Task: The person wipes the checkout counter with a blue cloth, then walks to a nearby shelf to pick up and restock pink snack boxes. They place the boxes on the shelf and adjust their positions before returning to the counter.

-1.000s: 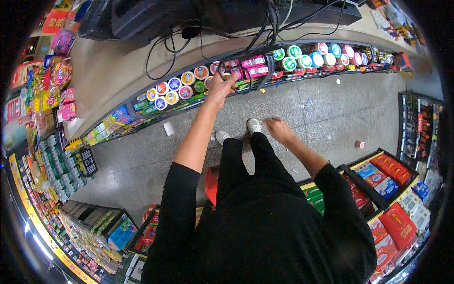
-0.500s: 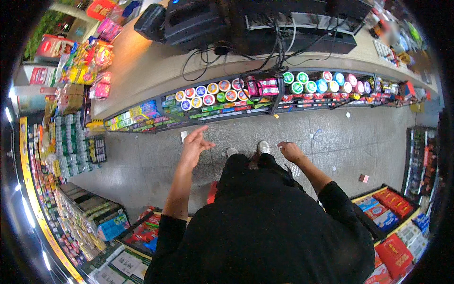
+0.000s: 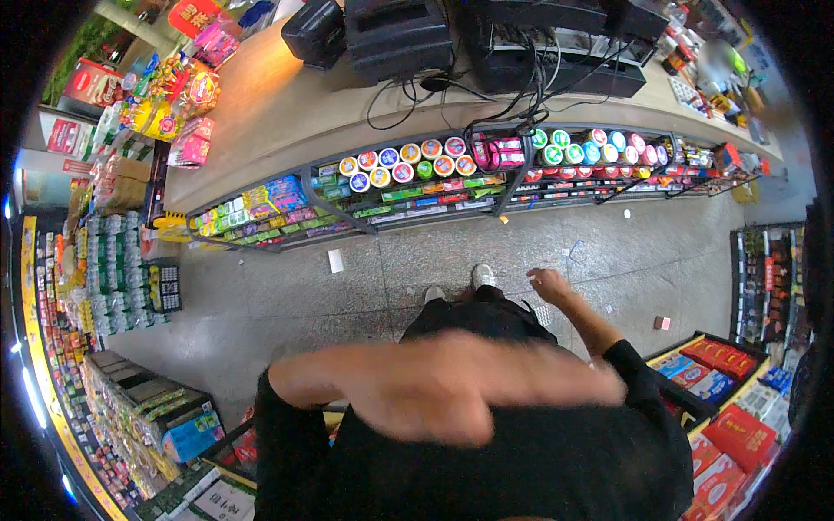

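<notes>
My left hand (image 3: 434, 382) reaches across the front of my black shirt (image 3: 521, 451), close to the camera and smeared by motion. Its fingers stretch out toward the right, and nothing shows in it. My right hand (image 3: 549, 285) hangs over the floor, to the right of my white shoe (image 3: 483, 275). The fingers of that hand are curled together; whether anything small is in them is hidden. Neither hand touches the counter (image 3: 269, 130) or its shelf of round-lidded tubs (image 3: 403, 172).
Black machines (image 3: 398, 39) with tangled cables stand on the counter. A white paper (image 3: 336, 260) and a small red box (image 3: 662, 323) lie on the grey floor. Boxed goods (image 3: 704, 373) fill a display behind me at the right. Packed shelves (image 3: 130, 417) line the left.
My left hand has swung from over the floor back across my chest, toward the right. My right hand has shifted slightly right. The view has turned a little.
</notes>
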A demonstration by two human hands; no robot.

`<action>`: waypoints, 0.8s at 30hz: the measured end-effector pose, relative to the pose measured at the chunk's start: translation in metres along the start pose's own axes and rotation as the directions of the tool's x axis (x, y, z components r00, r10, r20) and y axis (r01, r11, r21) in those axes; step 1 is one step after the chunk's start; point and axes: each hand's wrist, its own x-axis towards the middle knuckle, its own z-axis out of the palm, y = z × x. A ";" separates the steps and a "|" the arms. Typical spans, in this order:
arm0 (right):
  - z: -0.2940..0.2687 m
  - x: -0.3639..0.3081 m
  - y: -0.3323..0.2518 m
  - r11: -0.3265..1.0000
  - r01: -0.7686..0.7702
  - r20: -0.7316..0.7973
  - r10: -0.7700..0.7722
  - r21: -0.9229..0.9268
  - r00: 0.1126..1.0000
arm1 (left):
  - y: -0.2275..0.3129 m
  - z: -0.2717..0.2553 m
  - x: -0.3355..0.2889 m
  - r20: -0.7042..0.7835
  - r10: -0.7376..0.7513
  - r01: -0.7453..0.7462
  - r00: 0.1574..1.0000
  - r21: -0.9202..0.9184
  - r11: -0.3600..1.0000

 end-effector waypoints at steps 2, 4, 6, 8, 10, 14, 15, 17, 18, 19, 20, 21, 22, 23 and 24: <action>0.019 -0.020 -0.009 0.998 -0.058 0.037 0.059 -0.022 0.998 | 0.018 0.024 0.023 0.240 0.145 -0.062 0.960 -0.323 0.944; 0.038 -0.039 -0.021 0.999 0.016 -0.028 -0.015 0.043 0.999 | 0.027 0.048 0.024 0.277 0.178 -0.035 0.944 -0.452 0.891; 0.056 -0.062 -0.031 0.995 -0.043 -0.067 0.049 0.091 0.997 | 0.033 0.063 0.023 0.293 0.203 -0.010 0.934 -0.549 0.836; 0.074 -0.074 -0.045 0.980 -0.106 -0.065 0.119 0.169 0.991 | 0.039 0.079 0.021 0.279 0.210 0.010 0.937 -0.621 0.784; 0.085 -0.089 -0.057 0.952 -0.224 0.021 0.225 0.207 0.974 | 0.044 0.091 0.017 0.261 0.235 0.005 0.936 -0.679 0.734; 0.085 -0.116 -0.070 0.948 -0.253 -0.002 0.258 0.195 0.966 | 0.048 0.114 0.010 0.164 0.280 -0.041 0.946 -0.796 0.604; 0.091 -0.121 -0.068 0.952 -0.250 -0.003 0.255 0.177 0.967 | 0.049 0.123 0.011 0.089 0.304 -0.089 0.949 -0.846 0.526; 0.097 -0.122 -0.054 0.968 -0.214 0.007 0.215 0.133 0.977 | 0.049 0.150 0.014 -0.179 0.365 -0.296 0.914 -0.908 0.297; 0.096 -0.121 -0.054 0.978 -0.174 0.019 0.173 0.111 0.985 | 0.042 0.167 0.020 -0.430 0.421 -0.515 0.799 -0.850 0.109; 0.098 -0.120 -0.051 0.975 -0.179 0.011 0.179 0.131 0.984 | 0.039 0.170 0.032 -0.615 0.451 -0.685 0.646 -0.729 -0.013; 0.101 -0.118 -0.049 0.971 -0.184 0.006 0.185 0.150 0.983 | 0.030 0.164 0.045 -0.669 0.521 -0.811 0.531 -0.580 0.082; 0.104 -0.117 -0.041 0.969 -0.191 0.009 0.192 0.155 0.981 | 0.027 0.147 0.045 -0.511 0.447 -0.663 0.734 -0.682 0.308; 0.113 -0.112 -0.025 0.973 -0.175 0.007 0.176 0.150 0.984 | 0.023 0.130 0.044 -0.318 0.338 -0.455 0.886 -0.736 0.502; 0.108 -0.115 -0.017 0.988 -0.122 0.013 0.121 0.100 0.993 | 0.026 0.117 0.040 -0.081 0.161 -0.165 0.984 -0.767 0.620; 0.096 -0.110 -0.022 0.998 -0.052 0.030 0.050 0.044 0.998 | 0.030 0.106 0.034 0.151 -0.027 0.128 0.988 -0.712 0.691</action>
